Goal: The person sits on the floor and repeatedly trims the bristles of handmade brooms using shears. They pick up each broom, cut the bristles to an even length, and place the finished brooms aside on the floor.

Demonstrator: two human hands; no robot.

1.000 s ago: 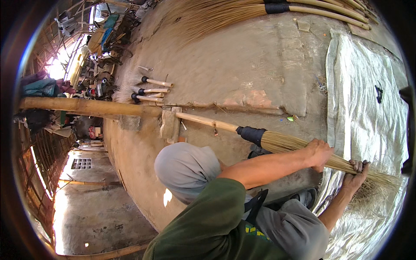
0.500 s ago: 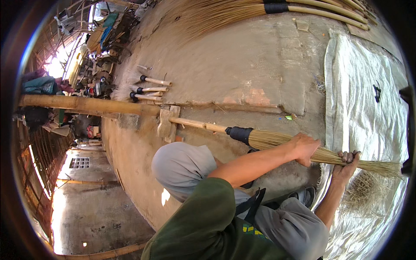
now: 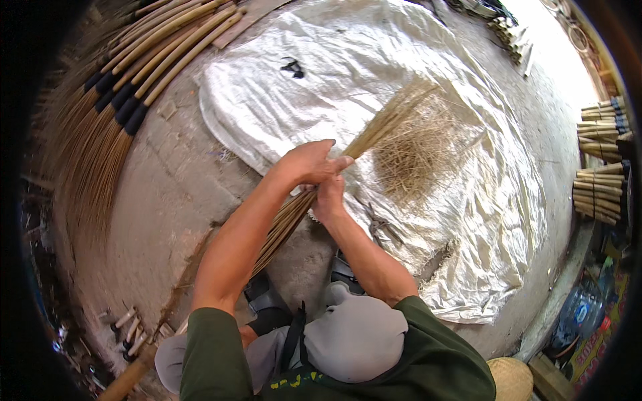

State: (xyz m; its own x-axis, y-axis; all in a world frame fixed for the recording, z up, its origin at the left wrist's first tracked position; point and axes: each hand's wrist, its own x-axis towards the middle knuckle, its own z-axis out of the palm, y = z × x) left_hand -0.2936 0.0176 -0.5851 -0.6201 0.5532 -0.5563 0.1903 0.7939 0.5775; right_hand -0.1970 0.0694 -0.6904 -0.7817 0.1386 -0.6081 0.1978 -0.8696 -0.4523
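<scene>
Slanting from between my knees up over a white woven sheet (image 3: 254, 100) is a broom's long straw bristle bundle (image 3: 384, 127). My left hand (image 3: 306, 164) is closed round the bristles, its thumb lying along them. Tight against it, my right hand (image 3: 328, 198) also grips the bundle, partly hidden under the left. The bristle tips fan out beyond both hands. The broom's handle end is mostly hidden by my left arm and leg. Loose straw trimmings (image 3: 414, 160) lie heaped beside the tips. A grey plier-like cutting tool (image 3: 380, 226) rests near my right forearm.
Several long-handled brooms (image 3: 127, 107) lie at the upper left. A black strip (image 3: 292, 67) is on the sheet. Bundled handles (image 3: 596, 195) and a large plastic bottle (image 3: 580, 314) stand at the right. Short-handled brushes (image 3: 134, 334) and a bamboo pole (image 3: 130, 374) are lower left.
The view has swung round to the right. My hands, earlier spaced apart along the bristles, are now close together on them.
</scene>
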